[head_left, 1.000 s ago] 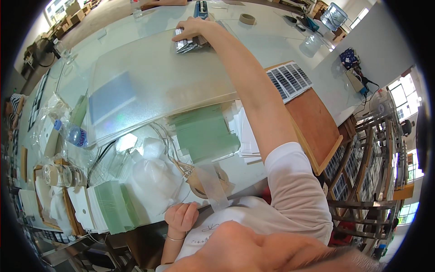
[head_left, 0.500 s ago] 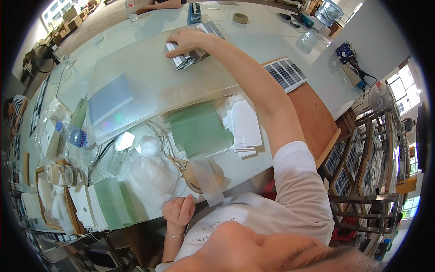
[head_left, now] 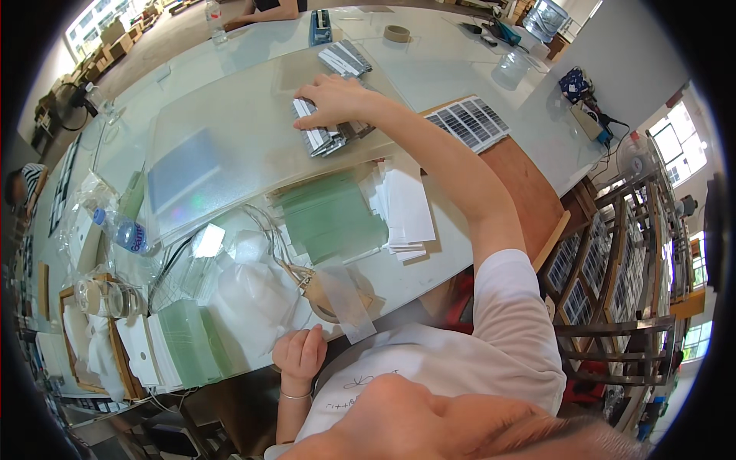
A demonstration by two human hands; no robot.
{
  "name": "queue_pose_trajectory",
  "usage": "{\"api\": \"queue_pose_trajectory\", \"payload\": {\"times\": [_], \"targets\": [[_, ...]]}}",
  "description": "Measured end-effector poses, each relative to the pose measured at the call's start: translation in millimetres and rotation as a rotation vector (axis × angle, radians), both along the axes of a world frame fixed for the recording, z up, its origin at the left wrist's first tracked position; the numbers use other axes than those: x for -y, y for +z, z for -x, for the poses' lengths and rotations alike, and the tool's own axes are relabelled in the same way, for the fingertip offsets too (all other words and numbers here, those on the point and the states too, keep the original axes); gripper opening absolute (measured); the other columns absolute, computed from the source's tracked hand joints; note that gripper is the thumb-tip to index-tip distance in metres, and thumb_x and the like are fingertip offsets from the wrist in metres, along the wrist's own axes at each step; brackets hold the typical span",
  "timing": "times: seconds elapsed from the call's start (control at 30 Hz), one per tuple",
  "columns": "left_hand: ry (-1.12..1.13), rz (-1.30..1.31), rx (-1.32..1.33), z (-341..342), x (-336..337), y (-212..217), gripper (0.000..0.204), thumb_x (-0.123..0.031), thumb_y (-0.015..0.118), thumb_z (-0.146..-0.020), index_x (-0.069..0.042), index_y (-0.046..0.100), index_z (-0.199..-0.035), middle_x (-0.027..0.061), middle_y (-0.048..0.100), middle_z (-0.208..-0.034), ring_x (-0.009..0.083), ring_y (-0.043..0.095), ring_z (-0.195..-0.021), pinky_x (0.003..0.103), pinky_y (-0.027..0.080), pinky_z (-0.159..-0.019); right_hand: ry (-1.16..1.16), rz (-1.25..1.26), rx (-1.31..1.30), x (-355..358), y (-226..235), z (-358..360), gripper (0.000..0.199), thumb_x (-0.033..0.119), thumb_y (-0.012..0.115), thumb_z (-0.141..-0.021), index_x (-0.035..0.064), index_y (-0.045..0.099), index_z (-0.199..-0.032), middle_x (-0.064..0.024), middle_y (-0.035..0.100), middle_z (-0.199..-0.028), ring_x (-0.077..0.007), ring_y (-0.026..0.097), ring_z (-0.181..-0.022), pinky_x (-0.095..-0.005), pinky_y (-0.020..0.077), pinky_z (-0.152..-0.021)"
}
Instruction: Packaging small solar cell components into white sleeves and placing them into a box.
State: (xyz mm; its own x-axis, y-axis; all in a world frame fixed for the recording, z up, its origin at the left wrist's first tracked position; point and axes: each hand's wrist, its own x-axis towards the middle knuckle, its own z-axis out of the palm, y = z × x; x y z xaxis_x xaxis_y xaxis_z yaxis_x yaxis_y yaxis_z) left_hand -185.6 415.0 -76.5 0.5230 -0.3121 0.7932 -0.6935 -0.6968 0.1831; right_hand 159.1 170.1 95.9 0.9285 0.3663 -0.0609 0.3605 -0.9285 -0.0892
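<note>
Far left on the pale worktable (head_left: 460,73), a clear plastic water bottle (head_left: 123,234) lies on its side among crinkled clear bags. Near the table's front edge sits a stack of green-tinted glass sheets (head_left: 188,341), white sheets beside it. Just right of that, the left hand (head_left: 299,354) rests at the table edge, fingers curled into a loose fist, holding nothing that shows. A strip of clear tape (head_left: 345,303) lies across a brown tape roll just beyond it. Further in, a flat pile of green glass plates (head_left: 333,218) sits beside a fanned stack of white paper sheets (head_left: 406,207). Now the reach: the right arm stretches far across, and the right hand (head_left: 337,100) presses down on a stack of small grey-and-white striped cells (head_left: 326,136) lying on a large frosted sheet (head_left: 222,146), fingers spread over its top, thumb at the edge, gripping it. Right of the forearm lies 1 small solar panel (head_left: 468,121) on a wooden board.
</note>
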Motion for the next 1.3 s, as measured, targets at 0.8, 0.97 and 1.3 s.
{"api": "queue_pose_trajectory", "payload": {"times": [0.8,0.97,1.3], "targets": [[-0.015,0.031,0.016,0.1,3.0,-0.2,0.026,0.001,0.071,-0.077,-0.006,0.071,-0.102,0.0063,0.063,-0.084,0.0226,0.061,-0.068,0.033,0.049,-0.058,-0.28,-0.157,0.066,25.0,-3.4,71.7,0.085,0.078,0.04,-0.09,0.0173,0.046,-0.149,-0.0251,0.049,-0.143,-0.0417,0.058,-0.122,-0.0463,0.0473,-0.102],[0.009,0.049,0.023,-1.4,4.7,1.9,0.026,0.001,0.071,-0.076,-0.006,0.071,-0.101,0.0062,0.063,-0.083,0.0223,0.061,-0.067,0.032,0.049,-0.057,-0.275,-0.096,0.195,19.7,-3.1,79.2,0.081,0.075,0.046,-0.091,0.0136,0.054,-0.143,-0.0236,0.055,-0.135,-0.0402,0.062,-0.115,-0.0469,0.0497,-0.097],[-0.017,0.054,-0.026,0.5,4.9,8.0,0.029,0.004,0.07,-0.073,-0.007,0.07,-0.1,0.0045,0.062,-0.08,0.021,0.061,-0.065,0.032,0.048,-0.055,0.224,-0.065,0.188,-8.7,-3.6,2.8,0.063,0.053,0.077,-0.08,0.0145,0.064,-0.129,-0.0129,0.064,-0.128,-0.033,0.059,-0.12,-0.0493,0.0471,-0.095]]}}
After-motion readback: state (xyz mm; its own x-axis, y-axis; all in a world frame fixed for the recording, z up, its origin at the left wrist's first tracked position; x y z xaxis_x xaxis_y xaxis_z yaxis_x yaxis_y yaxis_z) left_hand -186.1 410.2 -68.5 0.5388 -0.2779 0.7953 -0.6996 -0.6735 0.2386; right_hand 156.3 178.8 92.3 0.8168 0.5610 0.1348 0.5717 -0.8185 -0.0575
